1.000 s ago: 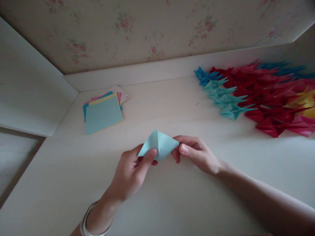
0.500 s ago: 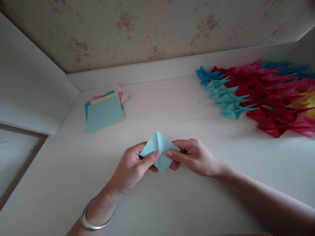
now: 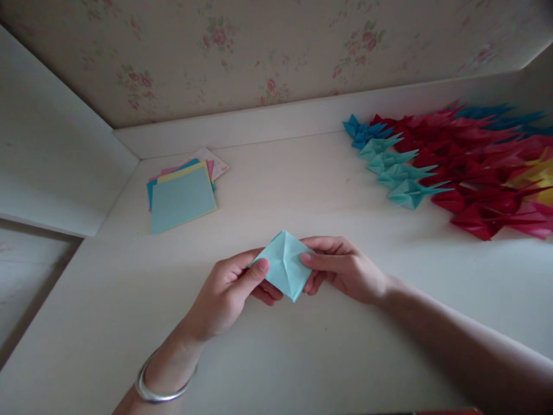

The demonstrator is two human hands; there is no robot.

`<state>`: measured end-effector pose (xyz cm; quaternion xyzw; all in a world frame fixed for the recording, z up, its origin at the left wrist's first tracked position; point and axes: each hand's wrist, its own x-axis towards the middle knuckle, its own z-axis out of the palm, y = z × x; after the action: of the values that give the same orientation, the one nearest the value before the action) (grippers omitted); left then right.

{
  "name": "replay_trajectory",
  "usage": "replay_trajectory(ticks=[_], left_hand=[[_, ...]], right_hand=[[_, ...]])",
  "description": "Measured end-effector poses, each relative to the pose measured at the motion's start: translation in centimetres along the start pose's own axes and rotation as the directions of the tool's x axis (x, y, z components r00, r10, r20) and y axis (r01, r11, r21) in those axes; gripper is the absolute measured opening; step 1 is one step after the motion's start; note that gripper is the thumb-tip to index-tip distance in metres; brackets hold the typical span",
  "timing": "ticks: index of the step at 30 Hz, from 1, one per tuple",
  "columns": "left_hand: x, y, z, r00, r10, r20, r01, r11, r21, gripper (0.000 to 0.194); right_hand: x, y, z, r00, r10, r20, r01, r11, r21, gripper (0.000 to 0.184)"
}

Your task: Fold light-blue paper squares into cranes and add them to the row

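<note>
A small diamond of folded light-turquoise origami paper (image 3: pixel 285 268) is held between both hands above the white table (image 3: pixel 276 357). A crease runs down its middle from the top corner. My left hand (image 3: pixel 233 285) pinches the left corner, thumb on top and fingers beneath. On the opposite corner, my right hand (image 3: pixel 341 268) grips the paper the same way, its thumb lying on the upper face. The fingertips under the paper are partly hidden.
At the back left lies a stack of coloured paper sheets (image 3: pixel 184 199), light blue on top. Several turquoise folded paper cranes (image 3: pixel 408 193) stand at the right, beside many red cranes (image 3: pixel 479 219) and some blue ones (image 3: pixel 363 132). A flowered wall (image 3: pixel 242 69) rises behind.
The folded paper has shifted slightly right. My left thumb has moved from the middle crease out toward the left corner, and my right thumb has slid outward and up.
</note>
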<state>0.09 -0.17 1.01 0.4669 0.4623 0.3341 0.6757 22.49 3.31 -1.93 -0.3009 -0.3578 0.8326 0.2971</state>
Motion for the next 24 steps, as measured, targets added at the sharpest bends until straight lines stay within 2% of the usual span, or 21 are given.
replay_trajectory(ticks=[3,10,16,19,24], left_hand=[[-0.09,0.15,-0.24,1.0,0.008,0.012,-0.009,1.0,0.017,0.025],[-0.57,0.16,-0.81,0.995,0.052,0.087,-0.04,0.991,-0.131,0.025],[-0.48,-0.05,-1.06,0.984,0.18,0.011,-0.181,0.979,0.092,0.027],[-0.48,-0.02,-0.92,0.972,0.234,0.006,-0.233,0.964,0.128,0.032],[-0.57,0.13,-0.82,0.965,0.26,0.019,-0.259,0.951,0.167,0.035]], right_hand=[[0.02,0.12,-0.06,1.0,0.019,-0.003,-0.019,0.995,0.097,0.025],[0.1,0.0,0.09,0.999,0.017,-0.04,-0.011,0.988,0.157,0.017],[-0.09,-0.09,-0.06,0.999,0.0,-0.051,0.006,0.994,0.109,0.018],[-0.21,-0.1,-0.06,0.999,-0.013,-0.044,0.016,0.997,0.076,0.018],[-0.4,-0.18,0.11,0.999,-0.026,-0.022,0.027,0.997,0.076,0.013]])
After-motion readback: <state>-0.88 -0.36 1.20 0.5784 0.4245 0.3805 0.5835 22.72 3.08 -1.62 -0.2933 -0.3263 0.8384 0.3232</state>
